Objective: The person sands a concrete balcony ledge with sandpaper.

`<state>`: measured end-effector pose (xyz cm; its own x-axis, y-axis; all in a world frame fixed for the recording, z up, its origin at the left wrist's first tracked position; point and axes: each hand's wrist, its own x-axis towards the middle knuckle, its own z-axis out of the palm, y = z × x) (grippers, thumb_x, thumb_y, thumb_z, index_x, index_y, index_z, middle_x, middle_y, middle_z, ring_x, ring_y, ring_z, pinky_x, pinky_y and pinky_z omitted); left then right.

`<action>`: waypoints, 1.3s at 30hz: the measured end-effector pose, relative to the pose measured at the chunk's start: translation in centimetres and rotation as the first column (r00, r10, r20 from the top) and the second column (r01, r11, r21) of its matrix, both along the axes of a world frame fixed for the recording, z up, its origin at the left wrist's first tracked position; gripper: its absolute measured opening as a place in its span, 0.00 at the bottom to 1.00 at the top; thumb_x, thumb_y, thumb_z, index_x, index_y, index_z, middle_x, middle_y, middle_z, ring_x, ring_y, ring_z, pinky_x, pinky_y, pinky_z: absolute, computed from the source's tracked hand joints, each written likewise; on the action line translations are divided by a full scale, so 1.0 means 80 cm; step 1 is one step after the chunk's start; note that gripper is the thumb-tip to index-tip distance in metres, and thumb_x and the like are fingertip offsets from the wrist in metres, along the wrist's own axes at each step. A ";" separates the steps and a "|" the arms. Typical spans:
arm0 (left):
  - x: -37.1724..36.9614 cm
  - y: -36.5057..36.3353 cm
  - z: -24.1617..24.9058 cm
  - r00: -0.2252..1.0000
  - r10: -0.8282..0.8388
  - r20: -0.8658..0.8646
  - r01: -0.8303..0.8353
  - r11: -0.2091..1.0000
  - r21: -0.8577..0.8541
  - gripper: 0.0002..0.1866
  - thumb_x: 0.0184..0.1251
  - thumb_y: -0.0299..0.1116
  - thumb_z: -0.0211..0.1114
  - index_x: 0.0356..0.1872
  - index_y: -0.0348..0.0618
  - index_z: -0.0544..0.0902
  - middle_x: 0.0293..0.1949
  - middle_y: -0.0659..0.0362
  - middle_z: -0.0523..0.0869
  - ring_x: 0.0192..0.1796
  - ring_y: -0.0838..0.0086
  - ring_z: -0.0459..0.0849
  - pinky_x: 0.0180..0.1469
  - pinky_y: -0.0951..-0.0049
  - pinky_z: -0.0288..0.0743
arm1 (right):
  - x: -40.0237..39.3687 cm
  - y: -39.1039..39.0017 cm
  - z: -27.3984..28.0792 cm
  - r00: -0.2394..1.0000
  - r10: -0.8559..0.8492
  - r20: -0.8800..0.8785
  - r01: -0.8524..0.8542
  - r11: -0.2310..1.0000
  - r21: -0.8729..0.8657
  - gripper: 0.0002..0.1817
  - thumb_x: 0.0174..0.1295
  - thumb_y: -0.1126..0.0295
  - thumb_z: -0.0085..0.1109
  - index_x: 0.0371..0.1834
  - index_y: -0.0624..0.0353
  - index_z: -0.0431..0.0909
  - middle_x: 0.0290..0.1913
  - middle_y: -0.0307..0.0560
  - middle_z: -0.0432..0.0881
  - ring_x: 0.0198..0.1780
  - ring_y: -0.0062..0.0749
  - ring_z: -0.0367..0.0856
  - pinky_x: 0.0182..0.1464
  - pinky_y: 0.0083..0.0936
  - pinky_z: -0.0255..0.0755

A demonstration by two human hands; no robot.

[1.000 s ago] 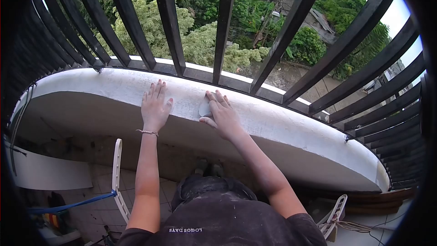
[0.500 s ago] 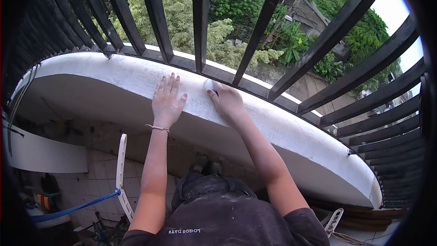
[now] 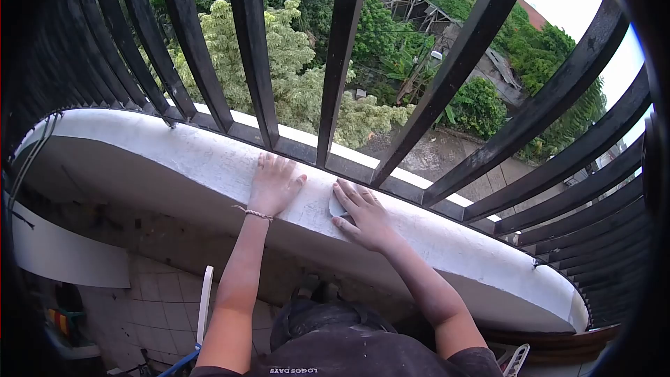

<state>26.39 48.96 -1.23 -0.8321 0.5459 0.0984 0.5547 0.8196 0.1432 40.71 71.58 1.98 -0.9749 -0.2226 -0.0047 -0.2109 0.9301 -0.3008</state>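
Flat on the white ledge (image 3: 202,157) rests my left hand (image 3: 276,187), its fingers stretched out and holding nothing. A twisted bracelet (image 3: 257,214) circles that wrist. To its right, my right hand (image 3: 364,218) presses a pale grey piece of sandpaper (image 3: 336,205) against the ledge top. The thumb lies along the near edge of the piece and the fingers cover most of the rest. White dust coats both hands.
Dark railing bars (image 3: 340,63) rise from a rail along the ledge's far side. Below on the left are a tiled floor (image 3: 157,300), a white curved panel (image 3: 70,248) and a white slotted strip (image 3: 204,307). Trees and roofs stand beyond.
The view has tilted upward. My right hand has gone from gripping the sandpaper with curled fingers to lying flatter over it, farther right. My left hand stays spread on the ledge.
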 end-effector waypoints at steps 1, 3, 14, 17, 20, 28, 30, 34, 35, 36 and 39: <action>0.000 -0.001 -0.004 0.999 -0.008 -0.035 0.009 1.000 0.020 0.32 0.77 0.58 0.52 0.67 0.42 0.77 0.67 0.46 0.76 0.75 0.46 0.67 0.80 0.42 0.50 | -0.022 -0.009 0.001 0.999 -0.002 0.033 0.003 1.000 -0.025 0.41 0.75 0.44 0.45 0.85 0.53 0.52 0.82 0.53 0.60 0.80 0.54 0.61 0.80 0.43 0.56; -0.003 -0.003 -0.016 0.998 -0.019 -0.054 0.024 0.996 0.090 0.29 0.79 0.55 0.50 0.64 0.40 0.78 0.64 0.45 0.77 0.73 0.46 0.68 0.80 0.42 0.51 | -0.057 -0.031 0.015 0.981 -0.040 0.189 0.060 0.993 -0.104 0.41 0.75 0.42 0.46 0.83 0.54 0.55 0.76 0.58 0.68 0.74 0.54 0.71 0.75 0.44 0.64; -0.010 -0.006 -0.015 0.994 0.103 -0.043 -0.080 0.927 0.367 0.28 0.83 0.50 0.48 0.54 0.27 0.77 0.56 0.35 0.80 0.65 0.39 0.75 0.76 0.43 0.59 | -0.186 -0.100 -0.057 0.967 -0.140 -0.214 0.080 0.961 -0.266 0.38 0.71 0.59 0.62 0.81 0.57 0.60 0.77 0.63 0.65 0.79 0.55 0.63 0.79 0.43 0.58; -0.012 -0.006 -0.014 0.990 0.139 -0.030 -0.122 0.940 0.318 0.29 0.83 0.52 0.46 0.53 0.28 0.78 0.56 0.35 0.80 0.66 0.40 0.75 0.77 0.44 0.58 | -0.189 -0.100 -0.067 0.966 -0.136 -0.218 0.068 0.954 -0.292 0.37 0.71 0.57 0.61 0.81 0.55 0.61 0.78 0.62 0.64 0.80 0.55 0.61 0.79 0.42 0.59; -0.011 -0.008 -0.013 0.989 0.145 -0.014 -0.136 0.957 0.258 0.31 0.83 0.53 0.45 0.52 0.28 0.79 0.56 0.36 0.80 0.67 0.41 0.74 0.78 0.44 0.56 | -0.154 -0.095 0.025 0.979 -0.170 0.109 0.199 0.892 -0.406 0.37 0.71 0.52 0.59 0.81 0.50 0.61 0.80 0.61 0.62 0.82 0.53 0.57 0.82 0.43 0.53; -0.011 -0.008 -0.018 0.986 0.151 -0.070 -0.129 0.958 0.255 0.30 0.83 0.53 0.47 0.51 0.28 0.79 0.57 0.36 0.81 0.69 0.42 0.73 0.79 0.46 0.55 | -0.127 -0.035 -0.016 0.978 -0.209 0.014 0.209 0.971 -0.121 0.43 0.70 0.41 0.55 0.85 0.41 0.54 0.84 0.62 0.52 0.85 0.61 0.45 0.85 0.47 0.40; -0.015 -0.009 -0.023 0.986 0.151 -0.077 -0.128 0.961 0.244 0.29 0.83 0.53 0.47 0.51 0.29 0.80 0.57 0.37 0.81 0.69 0.43 0.73 0.79 0.46 0.55 | -0.114 -0.023 -0.010 0.969 -0.249 0.013 0.248 0.961 -0.125 0.46 0.70 0.42 0.56 0.86 0.38 0.47 0.85 0.65 0.46 0.85 0.65 0.43 0.85 0.47 0.41; -0.018 -0.010 -0.023 0.985 0.159 -0.071 -0.143 0.972 0.188 0.29 0.83 0.52 0.48 0.52 0.30 0.80 0.58 0.38 0.81 0.69 0.44 0.73 0.79 0.46 0.55 | -0.065 0.001 0.022 0.924 -0.324 0.202 0.366 0.904 -0.222 0.46 0.71 0.42 0.55 0.87 0.39 0.45 0.85 0.64 0.45 0.86 0.62 0.41 0.85 0.49 0.41; -0.020 -0.011 -0.024 0.985 0.155 -0.073 -0.139 0.972 0.188 0.29 0.82 0.52 0.49 0.53 0.30 0.80 0.58 0.39 0.81 0.69 0.44 0.73 0.79 0.45 0.54 | -0.057 0.011 0.020 0.924 -0.331 0.192 0.368 0.908 -0.202 0.45 0.71 0.42 0.55 0.86 0.40 0.46 0.85 0.64 0.47 0.85 0.61 0.44 0.84 0.48 0.43; -0.021 -0.011 -0.025 0.985 0.153 -0.076 -0.137 0.973 0.187 0.29 0.81 0.52 0.50 0.53 0.30 0.80 0.59 0.39 0.81 0.69 0.45 0.73 0.79 0.45 0.54 | -0.049 0.022 0.014 0.924 -0.337 0.182 0.368 0.912 -0.181 0.44 0.72 0.43 0.55 0.86 0.42 0.47 0.84 0.64 0.49 0.84 0.61 0.46 0.83 0.48 0.45; -0.023 -0.011 -0.021 0.977 0.164 -0.134 -0.152 0.984 0.098 0.29 0.78 0.52 0.54 0.54 0.30 0.80 0.61 0.40 0.80 0.70 0.46 0.73 0.80 0.44 0.53 | -0.026 0.053 -0.012 0.925 -0.351 0.148 0.369 0.922 -0.119 0.43 0.72 0.44 0.55 0.85 0.46 0.51 0.81 0.66 0.56 0.81 0.59 0.55 0.80 0.47 0.52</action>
<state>24.54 48.04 -2.88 -0.8817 0.3928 0.2615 0.4386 0.8865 0.1472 38.62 75.79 1.05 -0.9830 0.1365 -0.1224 0.1769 0.8819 -0.4370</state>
